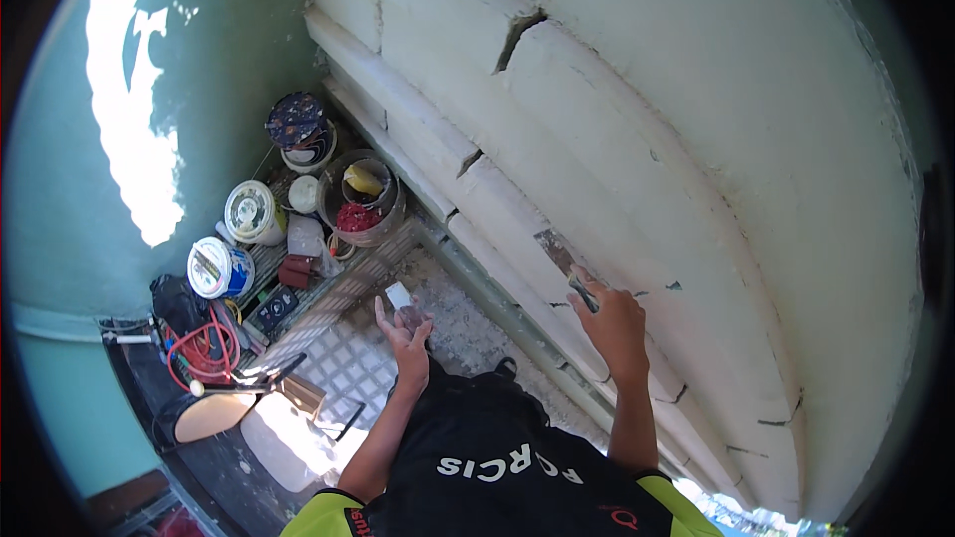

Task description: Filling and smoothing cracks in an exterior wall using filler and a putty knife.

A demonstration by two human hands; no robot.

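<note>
My right hand (612, 328) is closed round the handle of a putty knife (555, 251). Its wide, stained metal blade points up and left, against or just in front of the cream stepped wall (637, 189); I cannot tell whether it touches. Lower and to the left, my left hand (406, 343) holds a small flat piece with a white end (398, 295), one finger sticking out beside it. The rest of that piece is partly hidden by the fingers. Dark cracks and gaps run across the wall's ledges, one wide gap (517, 40) high up.
At left, a wooden plank shelf (348, 283) bears paint-stained buckets (254, 212), a large tub (376, 231) with tools, and a dark-lidded pail (296, 119). A red hose (204, 348) lies coiled near a chair-like frame (288, 403). A green wall (60, 189) stands beyond.
</note>
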